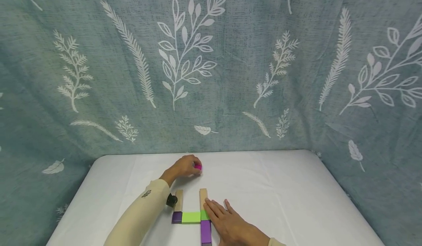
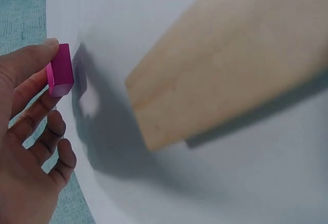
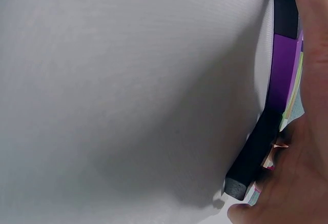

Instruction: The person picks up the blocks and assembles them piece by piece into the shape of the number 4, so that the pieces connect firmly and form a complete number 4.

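Observation:
Near the far edge of the table, my left hand [image 1: 188,166] pinches a small magenta block [image 2: 62,70] between thumb and fingers; the other fingers curl loosely. The block is held over the white cloth, its shadow beside it. My right hand [image 1: 230,224] lies with fingers extended along the right side of a row of blocks. Its fingertips are at a wooden block [image 1: 203,197] and a green block [image 1: 204,215], partly covering the green one. Below these lies a purple block [image 1: 206,232]. Dark pieces [image 3: 256,152] show beside the right hand in its wrist view.
A light green block [image 1: 191,217] joins the row on its left, followed by a dark purple block [image 1: 177,217] with another wooden block [image 1: 179,199] beyond it. A white cloth covers the table [image 1: 263,187]. Behind it hangs a leaf-patterned curtain [image 1: 230,92].

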Demonstrator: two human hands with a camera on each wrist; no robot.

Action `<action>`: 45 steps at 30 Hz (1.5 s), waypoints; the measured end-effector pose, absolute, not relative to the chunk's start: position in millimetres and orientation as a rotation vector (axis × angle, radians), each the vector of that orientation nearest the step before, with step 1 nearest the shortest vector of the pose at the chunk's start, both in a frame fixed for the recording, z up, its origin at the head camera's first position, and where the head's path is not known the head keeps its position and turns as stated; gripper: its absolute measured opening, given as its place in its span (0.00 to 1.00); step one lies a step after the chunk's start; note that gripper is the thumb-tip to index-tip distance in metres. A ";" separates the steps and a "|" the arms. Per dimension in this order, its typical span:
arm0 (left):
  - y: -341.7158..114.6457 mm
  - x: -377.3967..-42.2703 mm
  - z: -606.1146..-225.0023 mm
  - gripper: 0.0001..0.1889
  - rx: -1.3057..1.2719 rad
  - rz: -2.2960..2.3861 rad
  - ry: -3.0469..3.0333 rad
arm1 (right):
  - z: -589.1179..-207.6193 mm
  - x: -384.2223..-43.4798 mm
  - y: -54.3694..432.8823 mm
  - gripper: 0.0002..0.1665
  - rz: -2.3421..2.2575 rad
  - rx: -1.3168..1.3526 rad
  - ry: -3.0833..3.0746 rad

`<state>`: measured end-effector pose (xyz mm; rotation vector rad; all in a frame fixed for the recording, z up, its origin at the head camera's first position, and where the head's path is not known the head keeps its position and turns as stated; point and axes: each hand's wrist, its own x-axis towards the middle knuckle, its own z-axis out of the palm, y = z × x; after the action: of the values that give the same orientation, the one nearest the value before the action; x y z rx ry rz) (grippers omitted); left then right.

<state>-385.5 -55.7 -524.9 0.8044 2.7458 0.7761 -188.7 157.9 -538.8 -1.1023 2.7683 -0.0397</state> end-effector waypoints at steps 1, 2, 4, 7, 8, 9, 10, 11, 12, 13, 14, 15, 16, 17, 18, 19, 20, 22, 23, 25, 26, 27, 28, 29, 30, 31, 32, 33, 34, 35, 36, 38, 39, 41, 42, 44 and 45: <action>-57.2 -385.0 -524.0 0.10 0.799 0.781 2.744 | -538.5 -189.0 157.9 0.81 -0.044 -1.098 2.766; -59.0 -384.3 -522.9 0.10 0.796 0.791 2.738 | -538.2 -189.3 157.9 0.81 -0.048 -1.095 2.763; -62.7 -384.3 -523.1 0.09 0.790 0.801 2.741 | -537.9 -189.7 157.8 0.82 -0.055 -1.086 2.759; -68.3 -384.4 -524.9 0.08 0.783 0.804 2.750 | -537.6 -190.0 157.6 0.82 -0.055 -1.092 2.764; -70.0 -384.0 -525.1 0.08 0.780 0.804 2.755 | -538.0 -189.9 157.6 0.82 -0.050 -1.099 2.770; -71.5 -383.7 -526.0 0.08 0.774 0.799 2.763 | -538.2 -189.7 157.6 0.82 -0.046 -1.105 2.775; -73.1 -383.1 -526.6 0.09 0.767 0.792 2.768 | -538.5 -189.6 157.6 0.82 -0.040 -1.112 2.780; -74.5 -382.0 -526.6 0.09 0.760 0.788 2.772 | -539.1 -189.5 157.5 0.82 -0.034 -1.116 2.784; -75.9 -380.6 -526.7 0.09 0.758 0.788 2.775 | -539.7 -189.4 157.3 0.81 -0.028 -1.118 2.788; -77.3 -379.6 -527.1 0.09 0.754 0.789 2.778 | -540.5 -189.2 157.2 0.81 -0.022 -1.120 2.791; -79.1 -378.6 -527.9 0.10 0.753 0.791 2.778 | -541.2 -189.2 157.0 0.81 -0.018 -1.124 2.793; -81.0 -377.7 -528.8 0.10 0.756 0.794 2.782 | -541.6 -189.2 156.8 0.81 -0.018 -1.123 2.794; -83.0 -376.8 -529.5 0.10 0.764 0.798 2.784 | -542.0 -189.2 156.6 0.81 -0.017 -1.123 2.795; -85.0 -376.0 -529.9 0.10 0.772 0.804 2.784 | -542.3 -189.3 156.4 0.81 -0.019 -1.123 2.797; -87.0 -375.3 -530.2 0.10 0.777 0.814 2.781 | -542.5 -189.4 156.2 0.81 -0.020 -1.126 2.799; -89.1 -374.6 -530.3 0.10 0.782 0.823 2.779 | -542.6 -189.4 156.1 0.81 -0.022 -1.128 2.800; -91.3 -373.8 -530.1 0.10 0.785 0.832 2.778 | -542.6 -189.5 156.0 0.81 -0.025 -1.130 2.801; -95.3 -372.2 -529.2 0.10 0.777 0.846 2.770 | -542.3 -189.6 156.1 0.81 -0.030 -1.130 2.799; -97.3 -371.3 -528.5 0.10 0.769 0.856 2.764 | -542.3 -189.4 156.0 0.81 -0.031 -1.132 2.798; -101.0 -369.2 -527.3 0.10 0.752 0.869 2.758 | -541.9 -188.9 156.1 0.81 -0.033 -1.134 2.795; -102.7 -368.1 -526.7 0.10 0.744 0.870 2.756 | -541.7 -188.8 156.2 0.81 -0.035 -1.133 2.795; -104.3 -366.9 -526.2 0.10 0.737 0.870 2.751 | -541.7 -188.7 156.2 0.80 -0.033 -1.133 2.796; -105.8 -365.5 -525.4 0.10 0.736 0.871 2.748 | -541.6 -188.5 156.2 0.80 -0.033 -1.131 2.796; -107.3 -364.1 -525.0 0.10 0.740 0.876 2.747 | -541.5 -188.5 156.2 0.80 -0.036 -1.128 2.797; -108.6 -362.5 -524.5 0.10 0.739 0.880 2.745 | -541.6 -188.4 156.2 0.80 -0.036 -1.127 2.797; -110.0 -360.8 -523.9 0.10 0.743 0.885 2.744 | -541.6 -188.4 156.2 0.80 -0.035 -1.129 2.800; -111.4 -359.0 -523.7 0.10 0.751 0.886 2.745 | -541.7 -188.7 156.2 0.80 -0.034 -1.131 2.802; -112.8 -357.1 -523.6 0.10 0.759 0.894 2.745 | -541.7 -188.7 156.2 0.80 -0.033 -1.133 2.803; -114.1 -355.2 -523.5 0.10 0.767 0.902 2.744 | -541.7 -188.7 156.1 0.80 -0.034 -1.135 2.803; -115.2 -353.5 -523.8 0.10 0.772 0.907 2.747 | -541.6 -188.9 156.1 0.80 -0.038 -1.135 2.800; -116.3 -351.7 -524.2 0.10 0.773 0.911 2.747 | -541.4 -188.9 155.8 0.79 -0.042 -1.131 2.796; -117.6 -348.8 -524.9 0.10 0.776 0.913 2.743 | -541.2 -189.3 156.0 0.79 -0.058 -1.116 2.785; -117.9 -347.5 -525.3 0.10 0.768 0.917 2.741 | -541.0 -189.4 155.9 0.79 -0.069 -1.105 2.778; -118.5 -345.0 -526.0 0.10 0.746 0.922 2.738 | -540.4 -189.5 155.6 0.78 -0.089 -1.084 2.764; -118.8 -343.9 -526.3 0.10 0.736 0.928 2.734 | -540.5 -189.5 155.5 0.79 -0.090 -1.085 2.765; -119.0 -342.0 -526.9 0.10 0.719 0.937 2.731 | -540.4 -189.3 155.2 0.79 -0.089 -1.091 2.771; -119.2 -341.1 -527.2 0.11 0.713 0.939 2.731 | -540.2 -189.2 155.1 0.79 -0.087 -1.094 2.775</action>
<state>-341.1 -119.2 -527.2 0.7131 2.7309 0.9393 -189.2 155.1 -540.2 -1.0942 2.7751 -0.0868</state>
